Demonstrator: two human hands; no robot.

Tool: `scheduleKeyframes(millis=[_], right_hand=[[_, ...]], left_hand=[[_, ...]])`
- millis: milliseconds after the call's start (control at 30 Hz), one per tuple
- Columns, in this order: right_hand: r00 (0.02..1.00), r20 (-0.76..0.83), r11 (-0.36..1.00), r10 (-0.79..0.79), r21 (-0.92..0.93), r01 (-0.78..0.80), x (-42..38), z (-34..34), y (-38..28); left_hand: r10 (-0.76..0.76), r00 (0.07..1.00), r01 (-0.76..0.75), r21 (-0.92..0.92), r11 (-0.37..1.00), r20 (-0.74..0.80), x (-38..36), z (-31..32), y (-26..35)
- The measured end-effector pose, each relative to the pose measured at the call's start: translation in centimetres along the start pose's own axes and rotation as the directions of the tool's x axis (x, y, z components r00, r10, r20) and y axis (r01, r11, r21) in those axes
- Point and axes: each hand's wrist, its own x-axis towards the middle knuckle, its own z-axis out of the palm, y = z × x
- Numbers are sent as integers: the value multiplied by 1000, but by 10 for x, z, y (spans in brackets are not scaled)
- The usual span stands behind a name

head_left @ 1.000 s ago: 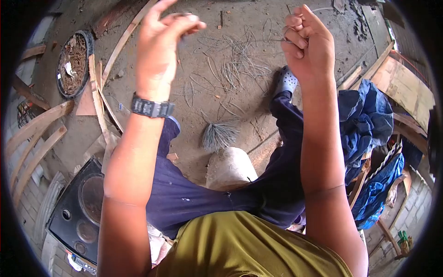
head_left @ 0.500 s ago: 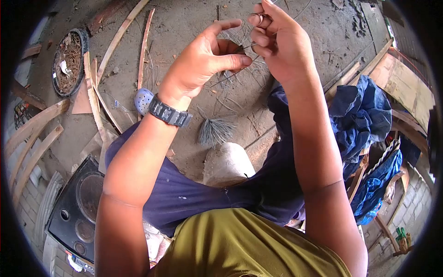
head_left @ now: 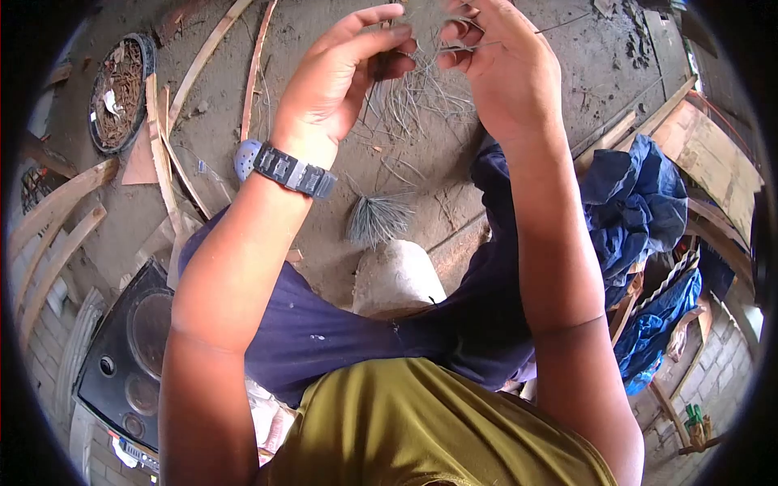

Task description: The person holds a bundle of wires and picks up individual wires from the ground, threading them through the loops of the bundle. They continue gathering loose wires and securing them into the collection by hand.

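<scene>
Near the top of the view, my left hand has its lower fingers curled, with the thumb and index finger stretched forward. A thin dark wire hangs below its curled fingers, and its upper end is hidden. My right hand is closed on another thin wire, which sticks out to the upper right past the knuckles. A gap separates the two hands. On the ground beneath them lies a loose tangle of thin wires. Closer to me, a fanned bundle of grey wires rests beside a whitish rounded block.
An oval black tub of rusty brown pieces stands at upper left beside wooden strips. A black speaker box is at lower left. Blue cloth and boards lie on the right. A purple clog shows behind my left wrist.
My hands have moved apart; the left went left and upward, the right slightly right. The wire in my right hand now points to the upper right.
</scene>
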Motion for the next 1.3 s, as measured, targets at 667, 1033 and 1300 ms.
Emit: scheduleKeyframes(millis=[667,1033,1300], right_hand=[[979,-179,995,96,41,-90,9,6,21],[874,-404,509,270,-710,-486,87,-170,210],[781,-613,62,119,-781,-622,93,-162,343]], left_hand=[[274,951,-285,-61,957,-140,0,3,30],[427,805,-495,-71,866,-411,0,-40,64],[371,809,-457,-92,885,-456,-14,-36,58]])
